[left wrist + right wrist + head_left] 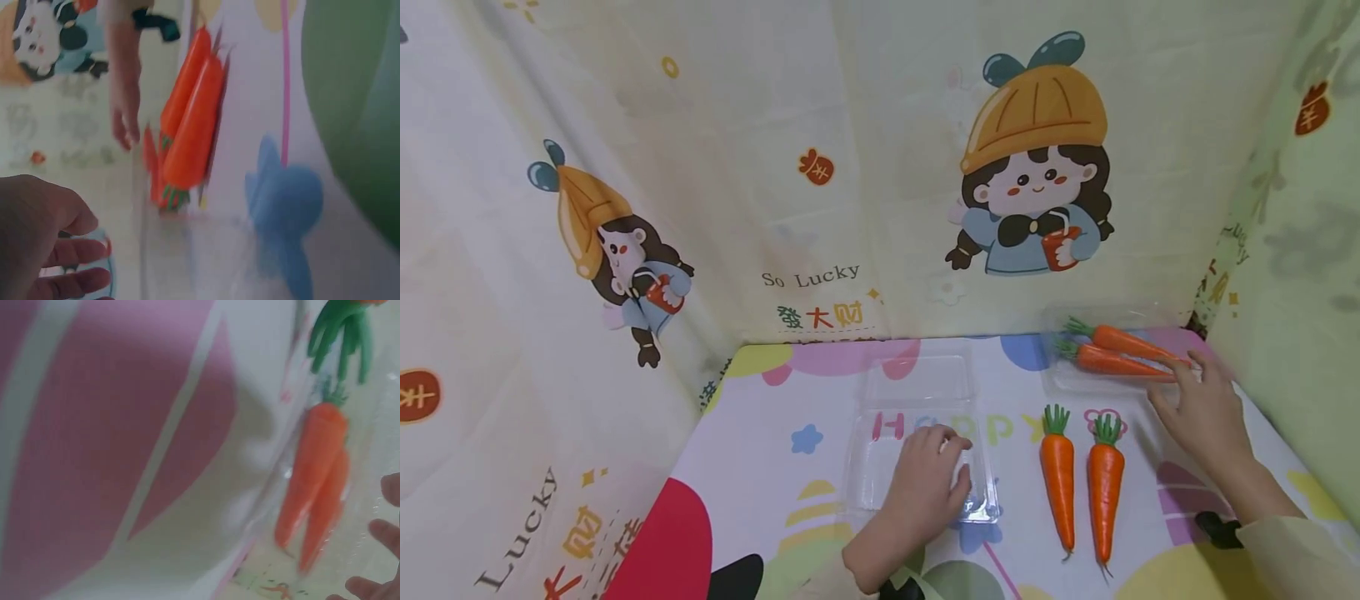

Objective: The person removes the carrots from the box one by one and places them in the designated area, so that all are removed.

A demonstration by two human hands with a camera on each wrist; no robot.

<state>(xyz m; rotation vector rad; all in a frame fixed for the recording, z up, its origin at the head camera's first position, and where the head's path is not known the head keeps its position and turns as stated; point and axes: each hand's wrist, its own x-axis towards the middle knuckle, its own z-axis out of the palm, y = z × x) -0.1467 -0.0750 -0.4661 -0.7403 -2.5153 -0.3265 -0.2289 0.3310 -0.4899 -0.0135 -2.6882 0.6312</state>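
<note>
My left hand (pixel 928 479) lies with relaxed fingers on the near half of an open clear plastic clamshell tray (pixel 880 392) at the table's middle; nothing shows inside it. My right hand (pixel 1195 400) reaches to a second clear tray (pixel 1060 382) at the back right, its straight fingers touching the near edge by the tips of the two orange carrots (pixel 1116 350) lying inside. Two more carrots (pixel 1078 479) lie side by side on the tablecloth between my hands, green tops pointing away. The right wrist view shows the trayed carrots (pixel 312 481) through the plastic; the left wrist view shows the loose pair (pixel 194 125).
The table wears a colourful cartoon cloth (pixel 775 433). Printed fabric walls (pixel 820 208) close in the left, back and right sides. A dark wrist strap (pixel 1217 529) sits on my right forearm.
</note>
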